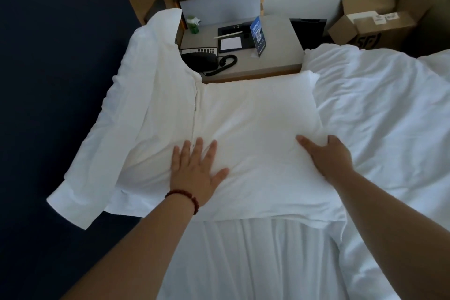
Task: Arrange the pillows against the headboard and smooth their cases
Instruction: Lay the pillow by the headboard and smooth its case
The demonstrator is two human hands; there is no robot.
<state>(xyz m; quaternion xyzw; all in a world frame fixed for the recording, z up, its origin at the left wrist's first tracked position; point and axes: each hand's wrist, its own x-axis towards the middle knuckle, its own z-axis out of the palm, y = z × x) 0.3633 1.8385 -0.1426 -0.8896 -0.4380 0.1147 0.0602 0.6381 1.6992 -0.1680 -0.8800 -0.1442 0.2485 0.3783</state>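
Your left hand [194,170] lies on the flat pillow [255,117] with its fingers straight and spread, pressing the near-left part and holding nothing. Your right hand [328,156] is at that pillow's right edge, thumb on top and fingers curled round the edge, gripping case and filling. The flat pillow rests on the sheet [243,263] straight ahead of you, between both hands. Its left side touches the leaning pillow [146,80], which stands propped on the dark headboard [48,80] further left. The relation to mind is that the headboard lies left of the flat pillow, so your left hand is on the headboard side and your right hand is on the side away from it. The pillow's long axis seems to run away from you, parallel to the headboard, though the wide lens makes that uncertain. By my judgement, standing it up would call for a lift from the right edge, tipping leftward. Beyond the flat pillow stands the nightstand [275,56], where a black tray [226,30] holds a notepad [230,44]. Beyond and right of the pillow sit cardboard boxes [372,22], shut, so their contents are hidden.
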